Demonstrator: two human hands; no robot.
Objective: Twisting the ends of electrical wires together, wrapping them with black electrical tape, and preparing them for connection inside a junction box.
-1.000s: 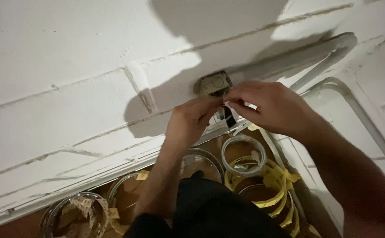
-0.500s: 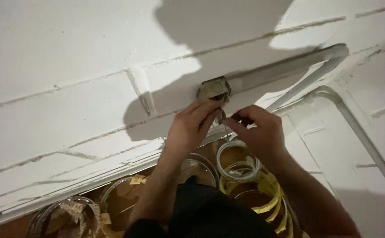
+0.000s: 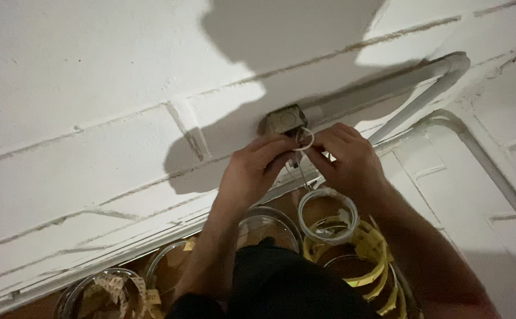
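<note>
Since the earlier frame both hands have slid a little toward the centre of the picture and closed in under the junction box (image 3: 284, 120), and a loop of white wire (image 3: 305, 139) now shows between them. The left hand (image 3: 252, 168) sits just left of centre, fingers curled and pinched on the wire below the box. The right hand (image 3: 345, 156), just right of centre, is likewise closed, thumb and forefinger gripping the wire loop. The box is fixed to the white block wall (image 3: 92, 118) at upper centre, with a grey conduit (image 3: 411, 100) running from it to the upper right; a second conduit (image 3: 488, 171) bends down the right edge.

The step in hand looks like bending or feeding a conductor at the box; the next move would seem to need a steady pinch and a small, guided push toward the box opening.

Counted: two hands, one box, two conduits, one white coil (image 3: 327, 215) at lower centre, one yellow coil (image 3: 376, 266) beside it, and roughly three clear coils (image 3: 101, 292) along the bottom edge, partly hidden
</note>
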